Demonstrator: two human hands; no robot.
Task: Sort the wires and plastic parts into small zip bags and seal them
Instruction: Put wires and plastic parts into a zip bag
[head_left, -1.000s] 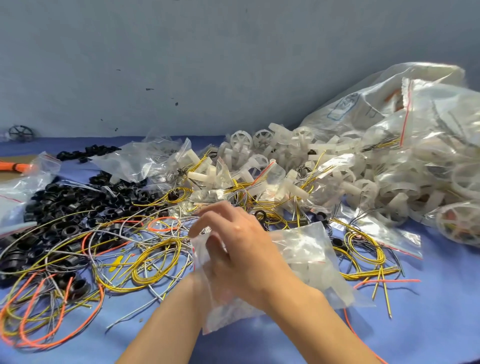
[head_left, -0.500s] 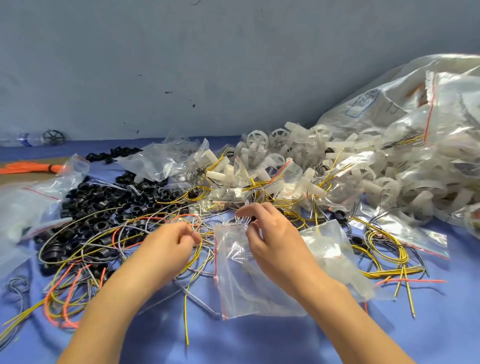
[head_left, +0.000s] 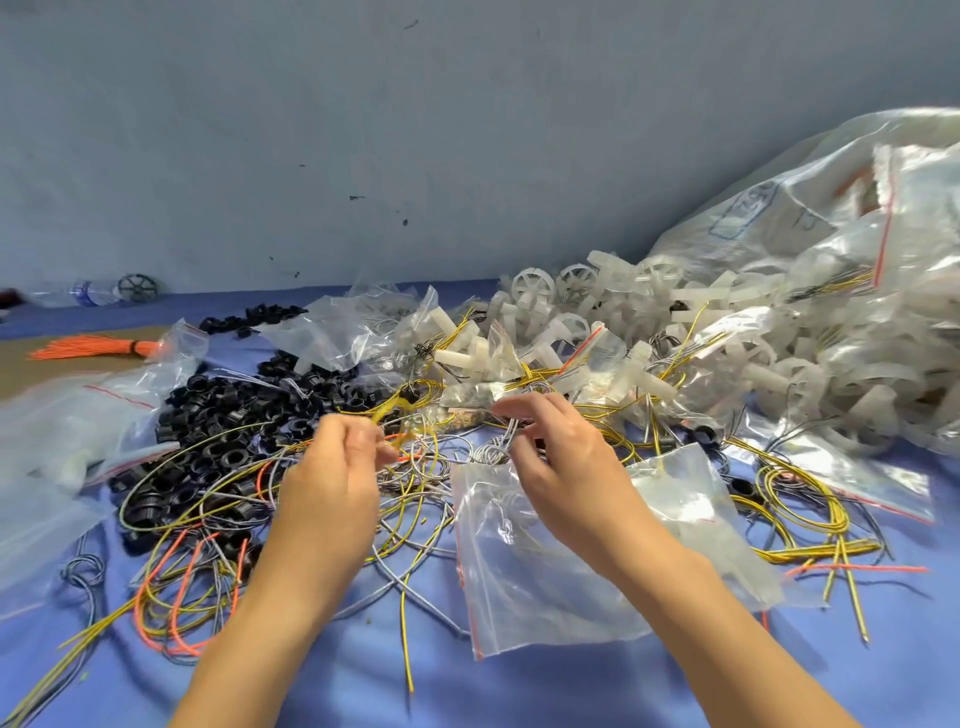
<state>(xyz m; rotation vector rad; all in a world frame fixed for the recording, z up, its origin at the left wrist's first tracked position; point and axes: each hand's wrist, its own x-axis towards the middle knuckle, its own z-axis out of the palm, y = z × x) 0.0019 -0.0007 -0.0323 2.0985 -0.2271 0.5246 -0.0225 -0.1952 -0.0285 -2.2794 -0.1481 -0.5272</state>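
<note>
Right hand (head_left: 566, 467) has left the zip bag (head_left: 545, 582), centre frame, and pinches grey wire loops (head_left: 501, 441); left hand (head_left: 332, 467) pinches a yellow wire (head_left: 387, 410). Wire gathering; next likely needs the bag's mouth opened.

No text is legible. A blue printed frame (head_left: 740, 212) stands on the side of the large clear bag (head_left: 691, 244), which lies on the heap of white plastic parts (head_left: 582, 291); the characters inside the frame are blurred beyond reading. Just right of the frame, on the same bag, are dark handwritten marks (head_left: 808, 221), undecipherable. Far left of the bag, a clear bottle (head_left: 67, 294) bears a blue label (head_left: 84, 291), also unreadable.
</note>
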